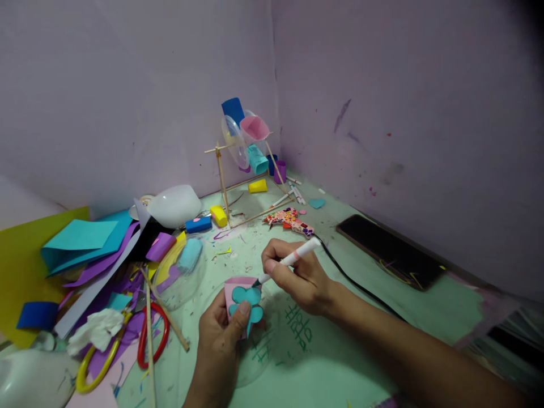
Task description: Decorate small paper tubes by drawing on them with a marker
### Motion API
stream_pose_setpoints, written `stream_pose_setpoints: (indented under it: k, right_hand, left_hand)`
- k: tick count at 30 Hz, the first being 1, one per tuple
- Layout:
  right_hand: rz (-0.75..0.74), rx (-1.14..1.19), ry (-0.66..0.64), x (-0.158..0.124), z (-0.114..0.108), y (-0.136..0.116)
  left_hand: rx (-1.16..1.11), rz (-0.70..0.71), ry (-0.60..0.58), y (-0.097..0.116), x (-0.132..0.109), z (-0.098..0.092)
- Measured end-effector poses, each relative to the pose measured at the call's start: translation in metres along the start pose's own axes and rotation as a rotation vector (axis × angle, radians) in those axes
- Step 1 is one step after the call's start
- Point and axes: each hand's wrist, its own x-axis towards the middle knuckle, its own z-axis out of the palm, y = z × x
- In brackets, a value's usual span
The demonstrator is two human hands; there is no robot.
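Observation:
My left hand [225, 328] grips a small pink paper piece [234, 283] with a teal flower cutout [247, 296] on its front, the thumb pressing on the flower. Between the fingers of my right hand [300, 277] is a white marker [293, 256], its dark tip at the upper edge of the flower. A clear plastic disc [250, 371] lies on the table under the left hand. Green pen marks [300, 326] show on the tabletop below the right hand.
A stick-framed wheel [238, 141] with coloured paper cups stands at the back. Left are paper sheets [80, 235], red-handled scissors [164, 343], yellow-handled scissors [96, 374] and a wooden stick [149, 351]. A patterned glue gun [291, 220] trails a black cord; a phone [386, 249] lies right.

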Motion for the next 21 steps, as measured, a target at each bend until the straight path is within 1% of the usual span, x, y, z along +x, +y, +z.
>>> stream_pose_setpoints:
  k: [12,21]
  right_hand:
    - [-0.012,0.012,0.041,0.0005,-0.0016,-0.0013]
    - [-0.017,0.018,0.034,0.0015,-0.0005,0.0013]
  left_hand:
    - [0.001,-0.03,-0.01,-0.0017,0.0009,-0.0035]
    - [-0.031,-0.024,-0.004,-0.0012,-0.0002,-0.0015]
